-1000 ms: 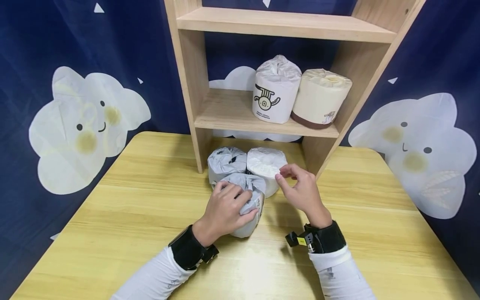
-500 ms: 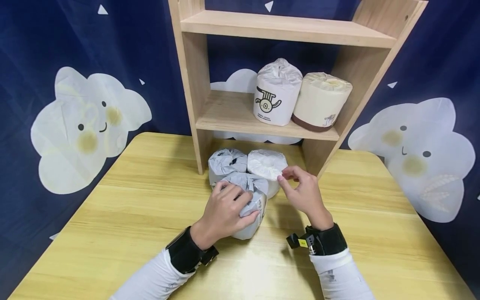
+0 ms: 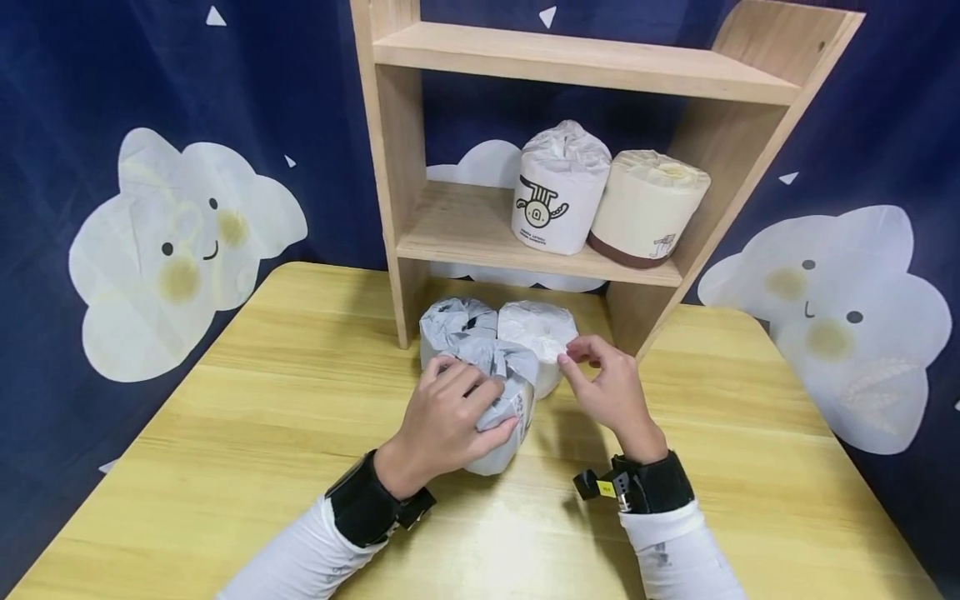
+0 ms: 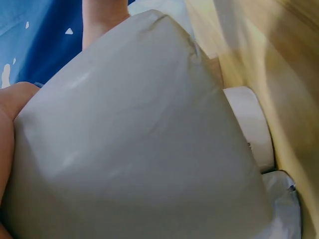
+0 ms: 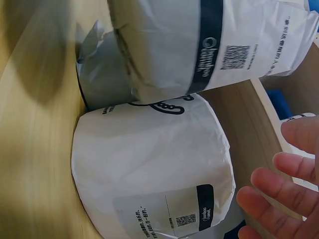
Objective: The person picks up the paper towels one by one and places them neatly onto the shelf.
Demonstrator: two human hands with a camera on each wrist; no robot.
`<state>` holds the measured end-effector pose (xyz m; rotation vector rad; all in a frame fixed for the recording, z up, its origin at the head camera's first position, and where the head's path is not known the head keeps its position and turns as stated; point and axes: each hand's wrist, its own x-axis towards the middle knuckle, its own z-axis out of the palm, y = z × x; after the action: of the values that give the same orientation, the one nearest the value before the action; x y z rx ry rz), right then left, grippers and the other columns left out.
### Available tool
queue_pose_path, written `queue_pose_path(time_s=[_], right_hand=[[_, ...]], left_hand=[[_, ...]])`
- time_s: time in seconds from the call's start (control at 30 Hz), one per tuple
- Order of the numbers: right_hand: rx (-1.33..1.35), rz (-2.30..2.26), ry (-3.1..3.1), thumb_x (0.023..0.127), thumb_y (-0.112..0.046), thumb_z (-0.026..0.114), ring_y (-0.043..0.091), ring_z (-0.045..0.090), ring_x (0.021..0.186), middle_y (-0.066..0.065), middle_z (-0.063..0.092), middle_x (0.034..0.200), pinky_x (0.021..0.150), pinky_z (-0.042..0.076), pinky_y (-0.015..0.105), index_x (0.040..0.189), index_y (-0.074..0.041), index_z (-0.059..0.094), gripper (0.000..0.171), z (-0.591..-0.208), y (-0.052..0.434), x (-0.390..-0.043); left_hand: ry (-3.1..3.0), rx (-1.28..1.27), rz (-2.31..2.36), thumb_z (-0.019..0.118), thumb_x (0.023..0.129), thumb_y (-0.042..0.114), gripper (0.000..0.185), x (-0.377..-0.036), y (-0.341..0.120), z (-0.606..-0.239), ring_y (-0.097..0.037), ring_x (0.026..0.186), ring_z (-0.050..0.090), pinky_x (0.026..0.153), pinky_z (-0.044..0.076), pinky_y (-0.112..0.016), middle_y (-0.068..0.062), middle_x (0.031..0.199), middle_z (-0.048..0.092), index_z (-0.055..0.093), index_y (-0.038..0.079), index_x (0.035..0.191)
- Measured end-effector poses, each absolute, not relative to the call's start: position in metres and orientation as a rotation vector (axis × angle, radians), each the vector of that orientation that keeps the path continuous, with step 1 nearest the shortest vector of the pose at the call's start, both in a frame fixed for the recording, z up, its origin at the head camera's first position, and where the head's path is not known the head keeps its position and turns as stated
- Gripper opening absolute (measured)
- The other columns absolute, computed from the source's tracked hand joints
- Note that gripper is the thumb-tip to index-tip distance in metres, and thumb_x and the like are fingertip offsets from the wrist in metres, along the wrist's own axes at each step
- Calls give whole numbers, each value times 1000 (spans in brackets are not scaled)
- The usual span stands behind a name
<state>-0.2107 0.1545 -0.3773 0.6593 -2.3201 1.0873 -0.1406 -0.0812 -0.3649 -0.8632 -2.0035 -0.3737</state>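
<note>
My left hand (image 3: 450,417) grips a toilet roll in grey wrapping (image 3: 513,367) from above, fingers over its crumpled top and thumb along its near side. That roll fills most of the left wrist view and shows a printed code in the right wrist view. Behind it, low in the shelf unit, a second grey-wrapped roll (image 3: 450,321) and a white-wrapped roll (image 3: 536,325) stand side by side on the table. My right hand (image 3: 609,387) hovers at the right edge of the white roll, fingers loosely bent and holding nothing; in the right wrist view the fingers (image 5: 284,186) are spread apart.
A wooden shelf unit (image 3: 585,71) stands at the back of the table (image 3: 300,400). On its middle shelf sit a white roll with a cartoon print (image 3: 558,196) and a cream roll with a brown base (image 3: 648,208). A blue curtain (image 3: 300,67) with clouds hangs behind.
The gripped grey roll has edged slightly away from me and overlaps the rear grey roll a little more. The head view has tilted slightly. My right hand is nearly still.
</note>
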Motion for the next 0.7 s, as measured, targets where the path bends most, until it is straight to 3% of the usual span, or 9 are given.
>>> queue_pose_path(time_s=[0.2,0.7], right_hand=[[671,1073,-2322,84,-10,73,23,66,77,8,70,84,69,52,41,92,-1,68,13,-378,154,-211],[701,1103,-2288,83,-7,73,25,66,77,12,69,84,71,54,48,92,2,67,14,-380,154,-212]], left_hand=[[-1983,-856,-408,79,71,36,31,-139,-83,-359,-18,72,59,75,44,-41,-2,77,60,67,10,85],[-1939,-854,-439,79,72,35,32,-135,-86,-343,-19,72,59,77,45,-43,-3,77,60,65,8,85]])
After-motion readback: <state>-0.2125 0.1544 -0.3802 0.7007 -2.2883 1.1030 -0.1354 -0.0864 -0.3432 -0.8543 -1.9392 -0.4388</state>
